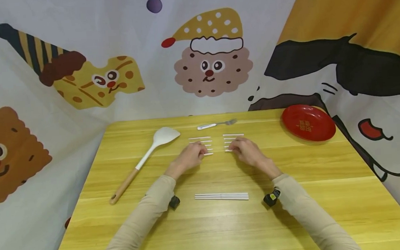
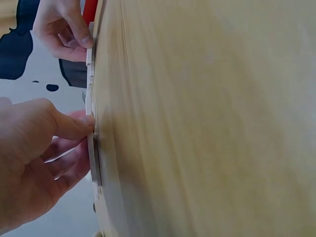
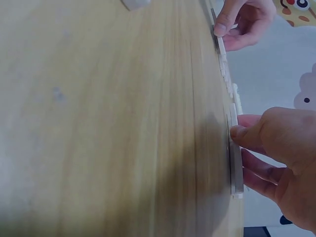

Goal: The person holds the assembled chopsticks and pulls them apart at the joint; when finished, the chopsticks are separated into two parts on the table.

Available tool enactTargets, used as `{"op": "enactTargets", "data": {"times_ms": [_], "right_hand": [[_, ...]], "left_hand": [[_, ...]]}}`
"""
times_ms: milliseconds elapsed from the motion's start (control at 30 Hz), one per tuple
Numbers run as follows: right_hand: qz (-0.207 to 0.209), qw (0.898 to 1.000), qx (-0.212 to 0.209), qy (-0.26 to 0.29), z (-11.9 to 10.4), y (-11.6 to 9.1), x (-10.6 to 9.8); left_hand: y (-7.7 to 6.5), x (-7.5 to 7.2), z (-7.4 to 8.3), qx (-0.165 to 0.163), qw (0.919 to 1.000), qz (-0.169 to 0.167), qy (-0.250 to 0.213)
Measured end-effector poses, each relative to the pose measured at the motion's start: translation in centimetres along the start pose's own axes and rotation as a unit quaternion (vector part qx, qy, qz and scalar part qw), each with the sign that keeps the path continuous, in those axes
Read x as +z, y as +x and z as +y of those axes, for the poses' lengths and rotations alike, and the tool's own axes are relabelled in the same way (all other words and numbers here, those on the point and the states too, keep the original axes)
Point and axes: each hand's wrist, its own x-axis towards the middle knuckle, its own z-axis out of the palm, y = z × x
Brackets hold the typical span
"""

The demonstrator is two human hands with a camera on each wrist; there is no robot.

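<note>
Two groups of short white sticks lie roughly parallel on the table, the left sticks (image 1: 200, 137) apart from the right sticks (image 1: 233, 135). My left hand (image 1: 190, 156) pinches the near stick (image 2: 95, 160) of the left group between thumb and fingers, low at the tabletop. Likewise, my right hand (image 1: 249, 151) pinches the near stick (image 3: 236, 168) of the right group. Fingers partly cover both groups in the head view. Closer to me, several long white chopsticks (image 1: 221, 196) lie side by side between the forearms.
On the left lies a white spatula (image 1: 163, 136) with a wooden handle. A fork (image 1: 217, 124) with a white handle lies behind the sticks. The red plate (image 1: 308, 123) stands at the back right. A printed cloth (image 1: 119, 16) hangs behind the wooden table (image 1: 326, 194).
</note>
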Motion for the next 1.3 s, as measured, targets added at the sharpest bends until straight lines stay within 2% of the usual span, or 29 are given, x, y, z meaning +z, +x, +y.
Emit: {"op": "enactTargets", "data": {"times_ms": [567,967,1133,1300], "right_hand": [[-0.002,1.000,-0.003,0.006,0.6,0.1,0.5],[0.011,0.999,-0.030,0.015,0.7,0.1,0.1],[0.043,0.999,-0.032,0.008,0.2,0.0,-1.0],[0.051,0.998,-0.031,0.010,-1.0,-0.7,-2.3]], "left_hand": [[0.3,0.3,-0.7,-0.011,0.9998,-0.004,-0.013],[0.2,0.2,-0.7,-0.011,0.9999,-0.002,-0.013],[-0.2,-0.5,-0.1,-0.005,0.9997,0.018,-0.013],[-1.9,-1.4,1.2,0.007,0.9998,0.020,-0.006]]}}
